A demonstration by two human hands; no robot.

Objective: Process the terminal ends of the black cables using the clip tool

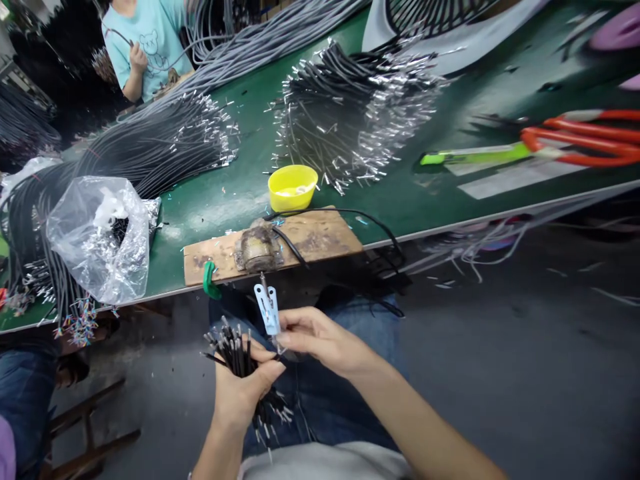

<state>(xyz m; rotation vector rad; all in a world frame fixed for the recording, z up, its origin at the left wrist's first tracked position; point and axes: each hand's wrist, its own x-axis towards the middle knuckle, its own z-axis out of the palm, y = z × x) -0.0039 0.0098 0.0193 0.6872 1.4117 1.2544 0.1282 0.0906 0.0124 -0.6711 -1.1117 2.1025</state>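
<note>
My left hand (245,390) is wrapped round a bundle of short black cables (235,350) with bare silvery ends sticking out at both sides. Its thumb and forefinger press on one cable at the right of the bundle. My right hand (325,340) pinches that cable's thin silvery wire end, just under a light-blue clothespin (267,308). The clothespin hangs on the shaft of a small, worn motor (259,247), fixed to a wooden board (320,237) at the table edge. A green clamp (210,280) grips the board's front edge.
On the green table (240,193) are a yellow bowl (293,189), a pile of black cables (335,113), long grey cables (165,143) and a plastic bag (103,240). Orange-handled scissors (585,137) and a green cutter (480,155) lie right. A person (147,50) holds a cable across the table.
</note>
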